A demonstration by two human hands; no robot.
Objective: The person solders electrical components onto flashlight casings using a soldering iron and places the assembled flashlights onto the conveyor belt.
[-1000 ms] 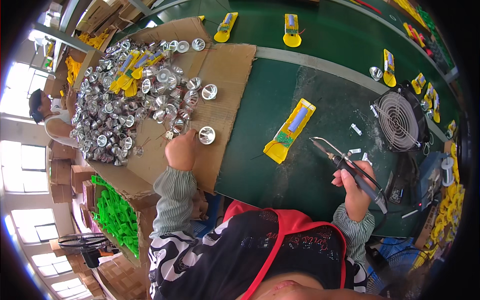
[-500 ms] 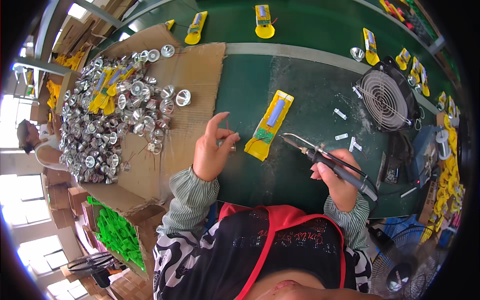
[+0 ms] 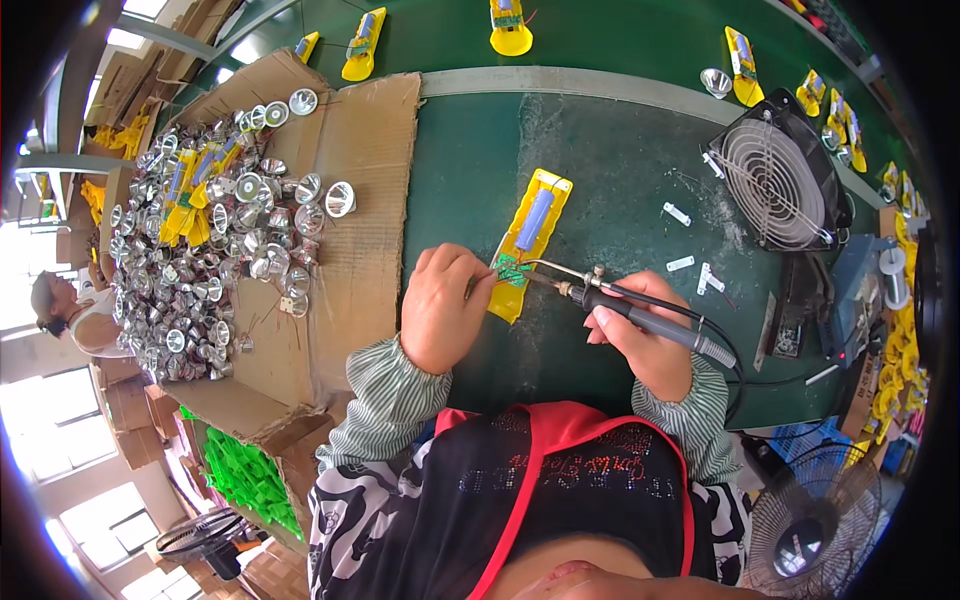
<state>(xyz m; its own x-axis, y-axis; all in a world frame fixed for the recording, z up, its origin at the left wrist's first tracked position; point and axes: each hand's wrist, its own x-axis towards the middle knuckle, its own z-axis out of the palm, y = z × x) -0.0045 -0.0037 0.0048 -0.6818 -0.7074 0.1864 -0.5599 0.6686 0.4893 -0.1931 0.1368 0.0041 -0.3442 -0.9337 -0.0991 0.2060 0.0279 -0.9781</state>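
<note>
A yellow plastic torch half [image 3: 527, 245] with a blue battery cell and a small green circuit board lies on the green bench [image 3: 600, 160]. My left hand [image 3: 442, 306] rests at its near end, fingertips pinching something small at the circuit board. My right hand [image 3: 640, 335] grips a black-handled soldering iron [image 3: 640, 312], whose metal tip reaches left to the green board.
A flattened cardboard sheet [image 3: 370, 180] at left carries a heap of silver reflector cups [image 3: 200, 250] and yellow parts. A small desk fan [image 3: 775, 175] lies at right, with white clips nearby. More yellow torch halves [image 3: 510, 25] line the far belt. Another person sits at far left.
My left hand moved from the reflector heap on the cardboard over to the yellow torch half. The soldering iron came left until its tip met the circuit board.
</note>
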